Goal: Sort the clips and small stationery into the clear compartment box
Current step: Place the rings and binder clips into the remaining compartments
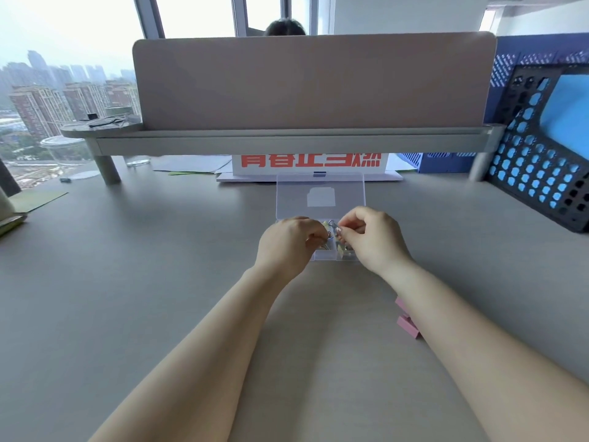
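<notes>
The clear compartment box [325,257] lies on the grey desk in front of me, its transparent lid [320,194] swung open toward the back. Both hands hover over its compartments and hide most of them. My left hand [287,245] pinches a small metal clip [326,238] at its fingertips. My right hand [373,237] pinches another small clip [334,225] with a wire loop showing. A few small yellowish and silver pieces show in the compartments between the hands. A pink binder clip [408,325] lies on the desk, partly under my right forearm.
A raised shelf with a beige divider panel [312,81] runs across the back. A white box with red lettering [310,164] stands behind the lid. A blue and black perforated file rack [541,148] fills the right side. Green paper [35,200] lies at the left. A person's head shows beyond the divider.
</notes>
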Available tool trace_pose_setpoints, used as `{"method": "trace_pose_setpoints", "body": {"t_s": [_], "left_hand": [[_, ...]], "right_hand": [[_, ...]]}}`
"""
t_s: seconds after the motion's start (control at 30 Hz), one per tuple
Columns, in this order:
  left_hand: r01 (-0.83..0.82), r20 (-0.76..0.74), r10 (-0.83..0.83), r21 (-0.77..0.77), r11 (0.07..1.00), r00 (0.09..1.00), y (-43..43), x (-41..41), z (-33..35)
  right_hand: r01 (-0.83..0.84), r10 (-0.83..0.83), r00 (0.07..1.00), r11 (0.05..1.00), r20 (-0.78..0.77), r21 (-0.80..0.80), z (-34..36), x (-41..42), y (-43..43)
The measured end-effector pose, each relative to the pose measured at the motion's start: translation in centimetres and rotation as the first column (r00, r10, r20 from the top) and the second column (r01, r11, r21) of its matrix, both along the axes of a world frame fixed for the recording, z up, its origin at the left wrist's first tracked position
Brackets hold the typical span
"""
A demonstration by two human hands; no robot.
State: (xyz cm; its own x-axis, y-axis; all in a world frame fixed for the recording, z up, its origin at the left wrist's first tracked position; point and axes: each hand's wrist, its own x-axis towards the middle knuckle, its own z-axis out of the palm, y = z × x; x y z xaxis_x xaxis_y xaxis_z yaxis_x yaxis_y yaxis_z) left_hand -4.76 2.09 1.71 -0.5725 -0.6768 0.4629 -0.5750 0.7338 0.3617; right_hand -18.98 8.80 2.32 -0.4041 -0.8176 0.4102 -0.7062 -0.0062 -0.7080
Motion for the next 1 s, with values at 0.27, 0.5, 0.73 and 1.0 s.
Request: {"method": "trace_pose_setpoints", "body": {"t_s": [0.27,0.5,0.73,1.0], "left_hand": [[-0.028,0.183,0.042,-0.078,0.997,0.982,0.2,0.3,0.3],[-0.027,0.182,0.035,-0.046,0.999,0.983,0.6,1.4,0.8],[-0.022,0.214,0.035,-0.063,0.998,0.976,1.1,2.1,1.1],[-0.021,0.232,0.042,-0.093,0.995,0.972,1.3,2.1,1.0]], "right_hand": [[-0.021,0.021,1.0,0.999,-0.001,0.028,-0.2,0.2,-0.1],[-0.041,0.041,0.999,0.999,0.007,-0.001,-0.5,0.4,-0.4],[-0.062,0.084,0.984,0.988,-0.155,0.143,-0.3,0.8,-0.3],[-0.041,0.149,0.904,0.963,-0.401,0.267,0.3,1.0,0.1]]}}
